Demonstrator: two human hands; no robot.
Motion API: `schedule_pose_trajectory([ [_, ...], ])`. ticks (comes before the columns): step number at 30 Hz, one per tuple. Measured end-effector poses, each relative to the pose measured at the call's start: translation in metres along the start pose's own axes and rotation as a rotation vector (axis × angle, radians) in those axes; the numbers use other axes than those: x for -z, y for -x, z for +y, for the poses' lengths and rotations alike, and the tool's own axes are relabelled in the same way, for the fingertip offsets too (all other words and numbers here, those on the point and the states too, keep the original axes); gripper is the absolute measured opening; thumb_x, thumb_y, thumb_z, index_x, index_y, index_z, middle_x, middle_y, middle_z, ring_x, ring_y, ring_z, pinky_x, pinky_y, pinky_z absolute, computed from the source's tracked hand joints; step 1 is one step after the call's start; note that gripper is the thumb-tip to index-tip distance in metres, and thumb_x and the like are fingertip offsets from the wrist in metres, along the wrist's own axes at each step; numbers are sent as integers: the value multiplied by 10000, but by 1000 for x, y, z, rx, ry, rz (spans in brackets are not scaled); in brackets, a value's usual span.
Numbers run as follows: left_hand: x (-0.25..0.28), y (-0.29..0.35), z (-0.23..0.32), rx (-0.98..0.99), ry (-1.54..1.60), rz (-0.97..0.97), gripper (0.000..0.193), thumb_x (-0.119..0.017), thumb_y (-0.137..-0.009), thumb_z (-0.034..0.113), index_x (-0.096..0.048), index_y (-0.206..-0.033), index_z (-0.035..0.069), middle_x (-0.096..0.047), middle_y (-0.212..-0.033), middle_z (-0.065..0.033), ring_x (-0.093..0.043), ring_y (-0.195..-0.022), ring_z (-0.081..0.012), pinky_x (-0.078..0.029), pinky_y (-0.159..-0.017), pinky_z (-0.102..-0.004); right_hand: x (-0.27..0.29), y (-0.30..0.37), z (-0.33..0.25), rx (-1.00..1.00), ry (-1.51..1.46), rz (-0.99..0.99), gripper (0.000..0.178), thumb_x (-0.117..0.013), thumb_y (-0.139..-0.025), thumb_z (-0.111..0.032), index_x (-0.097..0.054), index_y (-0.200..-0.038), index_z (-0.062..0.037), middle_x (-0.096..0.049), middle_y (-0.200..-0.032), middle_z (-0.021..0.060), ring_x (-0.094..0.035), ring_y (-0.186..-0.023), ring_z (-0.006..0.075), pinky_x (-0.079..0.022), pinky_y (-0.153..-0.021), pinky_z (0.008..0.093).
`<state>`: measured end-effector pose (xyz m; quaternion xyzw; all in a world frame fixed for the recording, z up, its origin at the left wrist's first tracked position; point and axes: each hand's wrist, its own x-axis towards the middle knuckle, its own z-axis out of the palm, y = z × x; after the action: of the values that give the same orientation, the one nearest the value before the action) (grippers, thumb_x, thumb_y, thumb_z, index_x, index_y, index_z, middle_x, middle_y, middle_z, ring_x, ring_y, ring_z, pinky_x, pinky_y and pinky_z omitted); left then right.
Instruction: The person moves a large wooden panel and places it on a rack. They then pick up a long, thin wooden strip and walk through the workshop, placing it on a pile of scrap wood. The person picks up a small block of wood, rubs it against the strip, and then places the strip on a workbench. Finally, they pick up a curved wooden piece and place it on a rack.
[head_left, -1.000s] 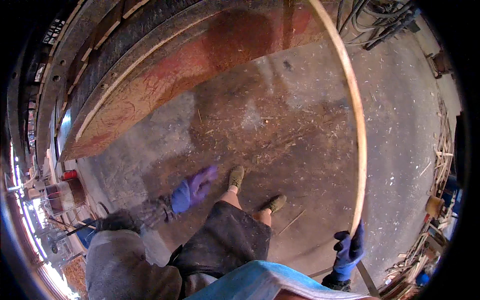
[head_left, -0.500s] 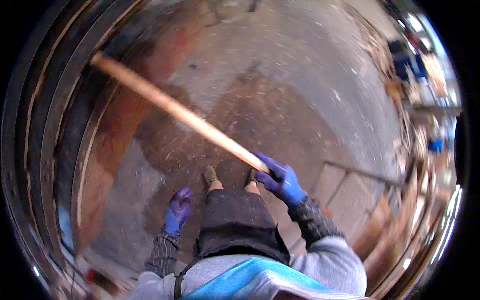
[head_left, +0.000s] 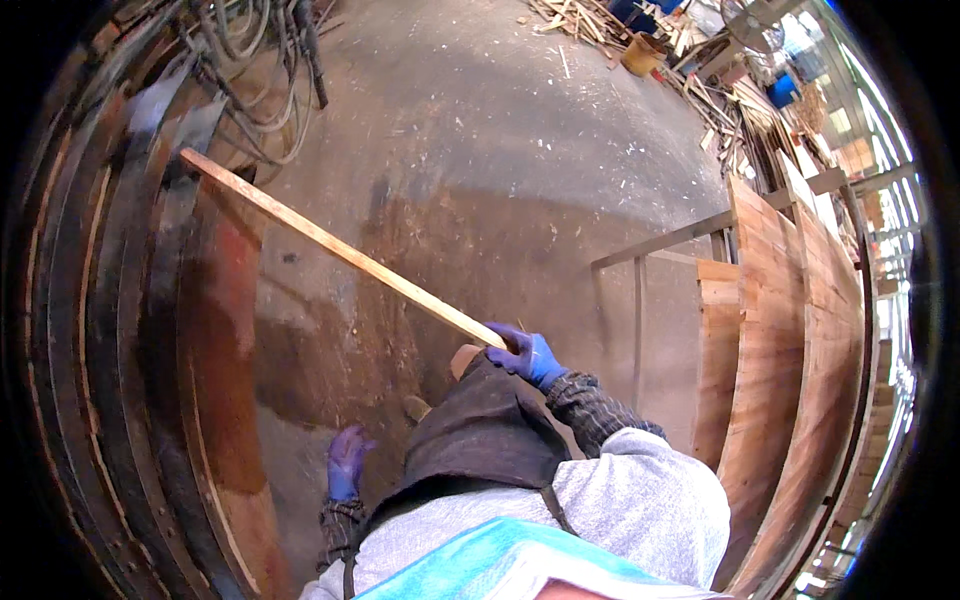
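My right hand (head_left: pixel 526 358), in a blue-purple glove, is closed round the near end of a long, narrow wooden strip (head_left: pixel 345 252). The strip slants up and away to the left; its far end overlaps the dark stacked layers at the left, and I cannot tell whether it touches them. My left hand (head_left: pixel 347 463), gloved in the same colour, hangs low at my left side, fingers apart with nothing in them. A dark apron (head_left: pixel 478 425) covers my front, between the two hands.
Dark layered beams (head_left: pixel 140 330) run along the left, with a reddish board edge (head_left: pixel 228 340) nearest me. Hoses (head_left: pixel 265 90) hang at the far left. To the right, wooden panels (head_left: pixel 770 330) stand by a metal frame (head_left: pixel 665 238). Scrap wood (head_left: pixel 735 120) lies at the far right.
The view has turned, bringing the hoses and standing panels into fuller sight. My right hand still grips the strip. My left hand appears lower, fingers still apart.
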<state>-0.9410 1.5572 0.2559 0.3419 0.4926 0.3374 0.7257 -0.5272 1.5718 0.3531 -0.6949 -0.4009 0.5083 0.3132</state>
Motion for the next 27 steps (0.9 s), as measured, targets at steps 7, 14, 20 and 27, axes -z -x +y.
schedule_pose_trajectory([
  [7,-157,-180,133,139,-382,-56,333,-521,-871,124,-512,-1186,17,-595,-888,-78,-601,-641,-171,-526,-572,-300,108,-55,22,-104,-105,167,453,-696,-780,-259,-575,-1170,-63,-638,-848,25,-567,-689,72,-473,-626,231],
  [14,-276,-337,163,-67,-511,-21,677,-518,-776,2,-244,-1388,89,-508,-1092,-135,-587,-818,-171,-508,-633,-278,247,-173,19,-136,-439,399,511,-709,-773,-209,-517,-1214,-37,-616,-794,30,-561,-613,88,-463,-506,231],
  [20,-225,-465,78,-170,-609,35,790,-528,-706,-31,-185,-1407,93,-407,-1214,-129,-539,-890,-214,-492,-701,-301,362,-309,-2,-37,-347,572,529,-671,-731,-119,-501,-1232,-95,-617,-774,44,-583,-596,121,-478,-499,247],
  [27,-298,-629,182,441,-464,-3,680,-555,-774,64,-246,-1378,108,-559,-875,-65,-545,-693,-155,-473,-550,-291,464,-434,56,-159,-432,771,402,-656,-756,-83,-539,-1139,-54,-587,-684,58,-574,-559,141,-466,-474,268],
])
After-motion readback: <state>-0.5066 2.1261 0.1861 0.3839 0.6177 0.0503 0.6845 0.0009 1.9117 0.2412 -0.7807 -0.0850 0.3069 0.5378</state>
